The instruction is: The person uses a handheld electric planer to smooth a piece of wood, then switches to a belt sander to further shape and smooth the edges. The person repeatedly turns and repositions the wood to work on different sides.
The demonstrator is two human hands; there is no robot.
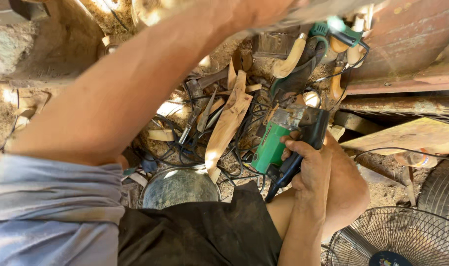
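The right hand (327,172) grips a green-and-black plastic power tool (283,143) at its dark handle, long axis slanting up-right, above the lap. The left hand is out of frame. Nearby lie a pale rough wood piece (227,125) and dull metal bucket (180,187).

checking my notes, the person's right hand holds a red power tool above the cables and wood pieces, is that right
Not quite: the power tool is green with a black handle, not red. The head view shows the right hand gripping it above the tangle of black cables and the carved wood pieces, as you said.
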